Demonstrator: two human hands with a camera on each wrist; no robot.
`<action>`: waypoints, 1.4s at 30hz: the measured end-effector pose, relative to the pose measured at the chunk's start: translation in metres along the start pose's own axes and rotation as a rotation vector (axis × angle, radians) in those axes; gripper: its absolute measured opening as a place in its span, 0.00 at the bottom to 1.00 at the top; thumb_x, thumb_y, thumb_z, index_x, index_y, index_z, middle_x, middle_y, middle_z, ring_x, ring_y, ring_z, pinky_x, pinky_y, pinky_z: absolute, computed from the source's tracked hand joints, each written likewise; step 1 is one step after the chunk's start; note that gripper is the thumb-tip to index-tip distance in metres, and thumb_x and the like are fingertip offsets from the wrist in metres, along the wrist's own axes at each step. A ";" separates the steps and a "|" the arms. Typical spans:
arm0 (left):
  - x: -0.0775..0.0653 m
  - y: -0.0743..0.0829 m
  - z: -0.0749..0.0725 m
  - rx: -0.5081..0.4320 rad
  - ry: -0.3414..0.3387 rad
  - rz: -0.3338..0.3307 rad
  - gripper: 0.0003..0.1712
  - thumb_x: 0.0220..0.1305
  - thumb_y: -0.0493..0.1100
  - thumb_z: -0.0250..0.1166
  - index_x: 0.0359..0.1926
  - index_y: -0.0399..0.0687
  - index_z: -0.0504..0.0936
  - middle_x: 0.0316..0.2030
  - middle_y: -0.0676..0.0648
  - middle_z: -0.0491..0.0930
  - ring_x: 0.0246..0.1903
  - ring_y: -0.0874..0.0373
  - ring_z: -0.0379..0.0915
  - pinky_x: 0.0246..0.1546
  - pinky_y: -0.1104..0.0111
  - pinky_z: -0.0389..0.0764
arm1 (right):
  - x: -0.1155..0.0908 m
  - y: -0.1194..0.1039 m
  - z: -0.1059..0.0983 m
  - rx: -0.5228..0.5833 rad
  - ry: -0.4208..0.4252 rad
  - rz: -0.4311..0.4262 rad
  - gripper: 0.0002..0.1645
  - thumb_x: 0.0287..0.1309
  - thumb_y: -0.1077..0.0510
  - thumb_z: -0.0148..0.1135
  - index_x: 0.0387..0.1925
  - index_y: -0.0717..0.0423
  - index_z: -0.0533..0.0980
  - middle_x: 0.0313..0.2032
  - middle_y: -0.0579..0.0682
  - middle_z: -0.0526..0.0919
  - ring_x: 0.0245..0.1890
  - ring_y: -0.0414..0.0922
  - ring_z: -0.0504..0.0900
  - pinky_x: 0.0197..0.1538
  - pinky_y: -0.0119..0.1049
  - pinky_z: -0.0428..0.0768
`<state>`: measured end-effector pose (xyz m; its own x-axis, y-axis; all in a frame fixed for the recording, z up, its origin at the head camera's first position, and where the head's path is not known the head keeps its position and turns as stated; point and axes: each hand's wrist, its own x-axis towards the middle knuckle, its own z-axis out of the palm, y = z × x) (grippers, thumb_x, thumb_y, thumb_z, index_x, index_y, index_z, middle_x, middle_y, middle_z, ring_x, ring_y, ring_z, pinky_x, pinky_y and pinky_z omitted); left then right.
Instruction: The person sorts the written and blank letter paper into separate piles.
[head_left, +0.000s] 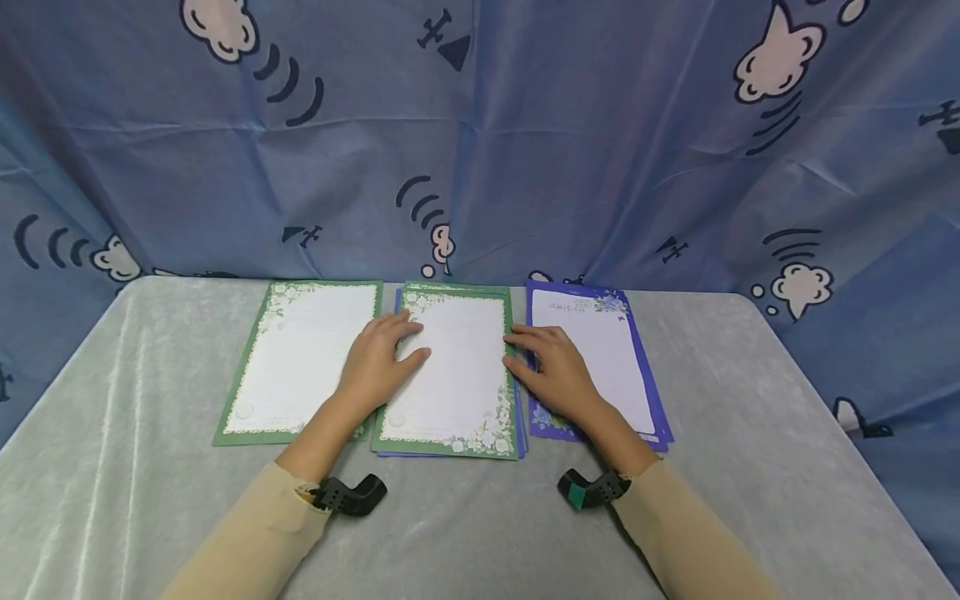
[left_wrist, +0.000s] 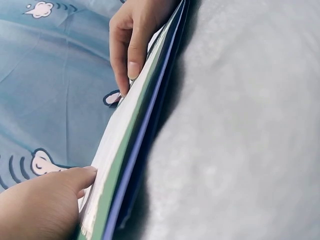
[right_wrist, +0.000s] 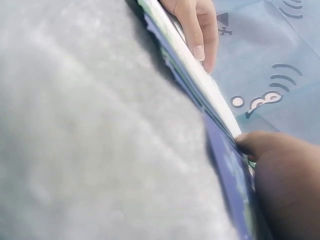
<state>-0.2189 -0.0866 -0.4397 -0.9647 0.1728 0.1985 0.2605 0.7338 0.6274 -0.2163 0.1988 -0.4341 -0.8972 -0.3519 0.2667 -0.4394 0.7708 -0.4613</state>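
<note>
A middle stack of printed paper sheets (head_left: 450, 367) lies on the table, a green-bordered floral sheet on top and blue-purple edges showing beneath. My left hand (head_left: 378, 358) rests along its left side, thumb over the white face. At the right edge, the fingertips of my right hand (head_left: 551, 371) touch the stack, and its palm is above the purple-bordered sheets (head_left: 600, 358). In the left wrist view, the left thumb (left_wrist: 75, 180) lies on the top sheet and the layers look slightly fanned. The right thumb (right_wrist: 255, 142) meets the stack's edge in the right wrist view.
A green-bordered sheet (head_left: 300, 358) lies to the left, partly under my left forearm. The grey cloth-covered table (head_left: 465, 533) ends at a blue patterned curtain (head_left: 525, 150) behind the papers. Black wrist devices (head_left: 352, 496) are strapped near both sleeves.
</note>
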 end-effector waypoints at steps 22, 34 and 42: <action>0.000 0.000 0.001 -0.008 0.006 0.007 0.27 0.66 0.51 0.69 0.62 0.44 0.81 0.70 0.44 0.72 0.74 0.44 0.62 0.74 0.47 0.62 | -0.001 -0.001 0.000 0.005 -0.001 0.015 0.24 0.67 0.47 0.64 0.60 0.52 0.81 0.66 0.53 0.79 0.65 0.55 0.73 0.67 0.58 0.72; 0.000 0.000 0.000 -0.002 0.011 0.012 0.26 0.66 0.51 0.69 0.61 0.45 0.82 0.70 0.44 0.73 0.73 0.44 0.62 0.74 0.47 0.63 | -0.001 -0.001 0.000 0.008 0.002 0.010 0.24 0.67 0.47 0.65 0.60 0.52 0.81 0.66 0.53 0.79 0.65 0.56 0.73 0.67 0.58 0.72; 0.000 0.000 0.000 -0.009 0.003 0.005 0.26 0.66 0.52 0.69 0.61 0.46 0.82 0.70 0.44 0.73 0.74 0.44 0.61 0.74 0.47 0.62 | 0.000 0.000 0.000 0.011 0.004 0.009 0.24 0.66 0.47 0.65 0.60 0.52 0.81 0.66 0.53 0.79 0.65 0.55 0.73 0.67 0.57 0.72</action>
<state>-0.2189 -0.0863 -0.4398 -0.9634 0.1741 0.2040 0.2655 0.7269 0.6333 -0.2160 0.1989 -0.4345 -0.9012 -0.3427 0.2654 -0.4314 0.7683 -0.4729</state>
